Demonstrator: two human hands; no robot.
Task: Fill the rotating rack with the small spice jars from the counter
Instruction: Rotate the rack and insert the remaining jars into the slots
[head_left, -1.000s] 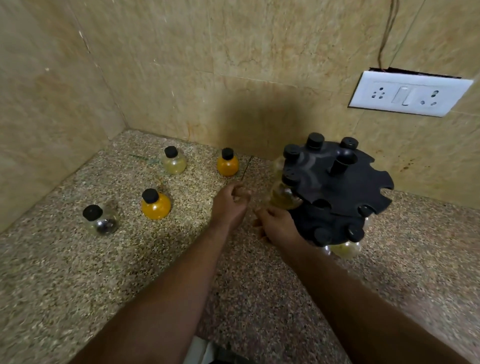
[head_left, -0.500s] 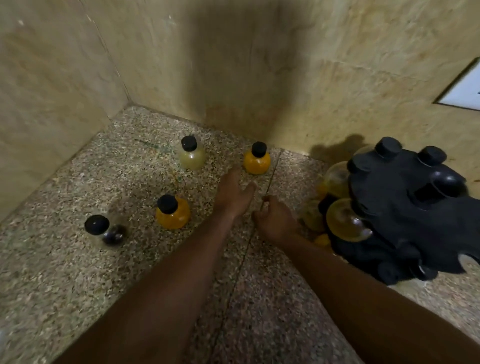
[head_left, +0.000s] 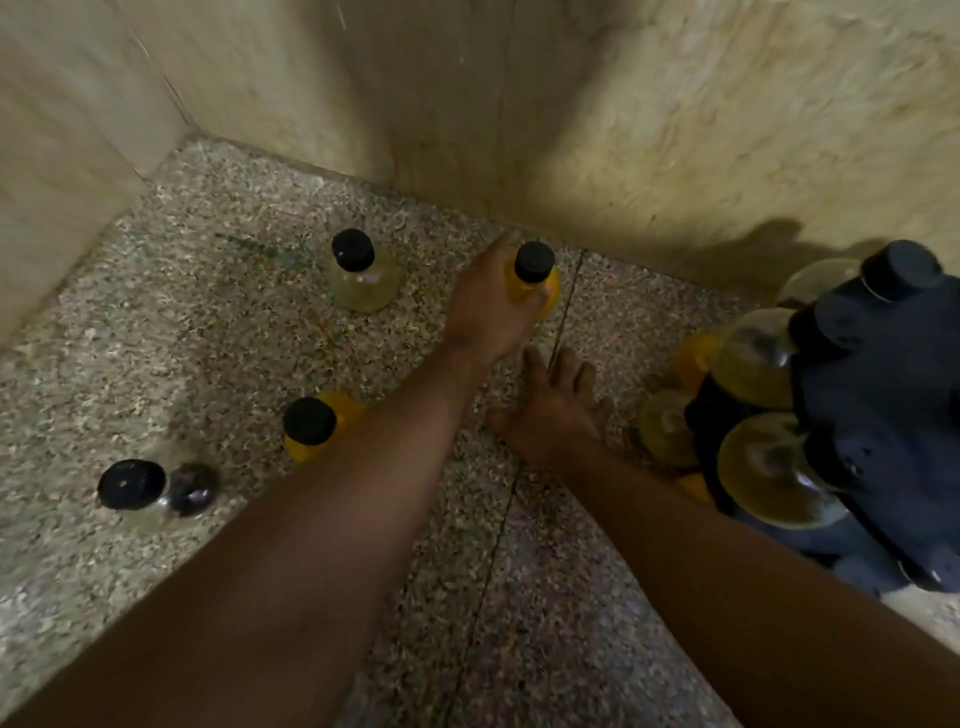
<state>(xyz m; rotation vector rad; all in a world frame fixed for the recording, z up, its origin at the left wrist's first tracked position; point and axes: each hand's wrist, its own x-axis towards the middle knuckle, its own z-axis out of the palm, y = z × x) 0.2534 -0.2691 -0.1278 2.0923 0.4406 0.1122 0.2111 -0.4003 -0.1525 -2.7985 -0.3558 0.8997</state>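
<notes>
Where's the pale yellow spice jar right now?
Head view: the pale yellow jar stands on the counter by the back wall, left of the orange jar the left hand grips.

Pretty plain stuff, only skin is shown. The left forearm (head_left: 322, 545) is seen bare along its whole visible length, and the same is seen of the right forearm (head_left: 727, 587). Both are fairly slim and are narrowed a bit at the wrists. The left hand (head_left: 488, 306) and right hand (head_left: 550, 410) are bare too. Knuckles and faint tendon lines can be made out on the right hand; finer detail like nails is lost to blur and dim light.
</notes>
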